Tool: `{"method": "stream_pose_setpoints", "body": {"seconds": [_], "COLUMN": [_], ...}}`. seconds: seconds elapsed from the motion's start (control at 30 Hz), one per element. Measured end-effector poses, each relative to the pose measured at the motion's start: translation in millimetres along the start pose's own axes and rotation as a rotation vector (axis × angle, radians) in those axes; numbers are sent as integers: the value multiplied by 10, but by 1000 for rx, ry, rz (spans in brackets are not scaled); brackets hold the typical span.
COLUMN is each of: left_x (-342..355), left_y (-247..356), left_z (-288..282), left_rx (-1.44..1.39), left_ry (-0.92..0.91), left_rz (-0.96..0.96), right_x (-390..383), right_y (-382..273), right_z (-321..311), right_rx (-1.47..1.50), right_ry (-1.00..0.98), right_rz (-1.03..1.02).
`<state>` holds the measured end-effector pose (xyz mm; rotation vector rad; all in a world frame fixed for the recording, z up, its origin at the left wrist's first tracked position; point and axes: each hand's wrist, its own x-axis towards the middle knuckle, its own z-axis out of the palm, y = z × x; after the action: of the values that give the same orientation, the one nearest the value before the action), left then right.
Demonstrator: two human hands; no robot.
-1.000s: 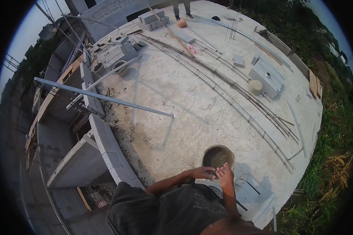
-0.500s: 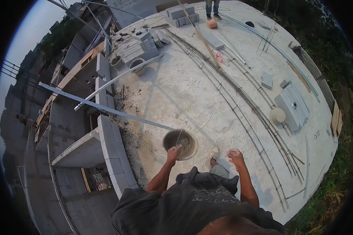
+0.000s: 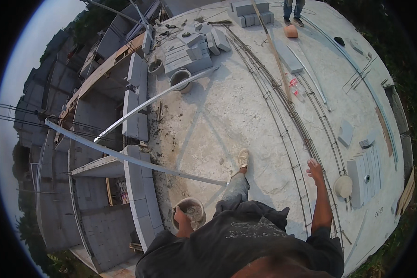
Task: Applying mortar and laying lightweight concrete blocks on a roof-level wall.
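Note:
At the lower left, my left hand (image 3: 183, 220) is closed at the rim of a round bucket (image 3: 199, 202), with grey wet mortar (image 3: 196, 213) inside it. The bucket's thin handle is mostly hidden by the hand. Out to the right, my right hand (image 3: 315, 170) hangs over the floor near long steel rebar cages (image 3: 295, 173), its fingers bent and apart, with nothing in them. My foot in a light shoe (image 3: 243, 158) is set forward between the two hands.
Two long metal bars (image 3: 139, 162) lean across the low block wall (image 3: 141, 199) at left, beyond which is a drop. Another bucket (image 3: 180, 80) stands near stacked blocks (image 3: 187, 55). At right are more blocks (image 3: 363, 178) and a pale hat (image 3: 343, 186). A person (image 3: 293, 9) stands far off.
I have stepped forward. The bucket in my left hand has come back and to the left, beside my body. My right hand has swung outward to the right.

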<state>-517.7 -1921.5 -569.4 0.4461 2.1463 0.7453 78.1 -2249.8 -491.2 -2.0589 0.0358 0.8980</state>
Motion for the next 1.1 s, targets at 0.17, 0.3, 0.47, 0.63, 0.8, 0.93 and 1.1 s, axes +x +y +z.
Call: {"method": "stream_pose_setpoints", "body": {"seconds": [0.17,0.3,0.47,0.63,0.8,0.93,1.1], "left_x": [-204,-651,-710,-1422,-1448,-1288,-1300], "left_y": [556,1366,2085,3112,4266,4775,5621], "left_z": [739,1420,2767,4406,5628,6762,8115], "left_rx": [-188,-272,-404,-237,-356,-469,-479], "left_ry": [70,72,197,-46,50,14,-3], "left_rz": [-209,-310,-514,-260,-543,-493,-503], "right_x": [1353,2092,3433,4884,6052,6618,7678], "right_y": [112,-421,-1923,-2979,-5673,-7810,-9455], "right_z": [2,53,271,242,862,1510,2122], "right_rx": [-232,-320,-255,-425,-317,-241,-131], "right_ry": [36,-28,-23,-11,-12,-168,-325], "right_rz": [243,290,11,-6,-475,-627,-778]}}
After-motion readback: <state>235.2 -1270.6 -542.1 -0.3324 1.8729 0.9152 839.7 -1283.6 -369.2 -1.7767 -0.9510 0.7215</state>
